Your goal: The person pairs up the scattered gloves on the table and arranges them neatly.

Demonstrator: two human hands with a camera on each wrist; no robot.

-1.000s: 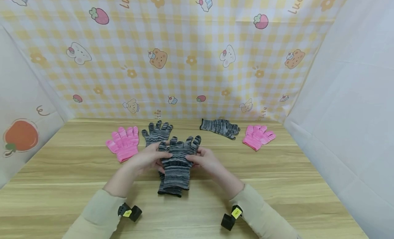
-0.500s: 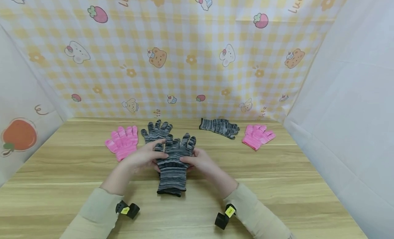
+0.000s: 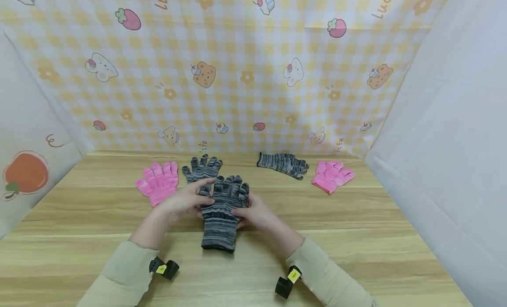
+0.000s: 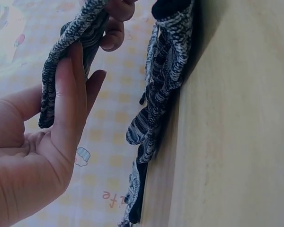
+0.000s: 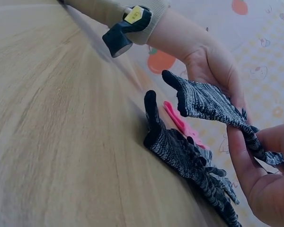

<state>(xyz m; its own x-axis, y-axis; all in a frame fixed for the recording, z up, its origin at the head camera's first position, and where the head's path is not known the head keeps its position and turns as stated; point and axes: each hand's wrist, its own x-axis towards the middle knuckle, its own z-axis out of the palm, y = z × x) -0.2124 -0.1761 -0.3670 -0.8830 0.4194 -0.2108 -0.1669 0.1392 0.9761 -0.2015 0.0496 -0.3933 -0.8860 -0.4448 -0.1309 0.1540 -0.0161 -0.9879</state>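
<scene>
Both hands hold a black-and-grey knit work glove (image 3: 219, 230), its fingers facing away and its cuff toward the person. The left hand (image 3: 184, 201) pinches its left edge, thumb on top; the right hand (image 3: 257, 212) grips the right edge the same way. In the right wrist view the held glove is raised above a second black-and-grey glove (image 5: 173, 153) lying on the table. From the head view that lower glove is hidden beneath the held one. Just behind the left hand lies another black-and-grey glove (image 3: 203, 169), its cuff end covered.
A pink glove (image 3: 159, 184) lies at the left of the wooden table (image 3: 356, 254). Toward the back right are a sideways black-and-grey glove (image 3: 283, 164) and a smaller-looking pink glove (image 3: 332, 177). A checked cloth (image 3: 245, 100) hangs behind the table.
The held glove has shifted slightly left and now covers the lower glove's cuff, which showed beneath it before. Its fingers are closer together. The right hand has moved a little left.
</scene>
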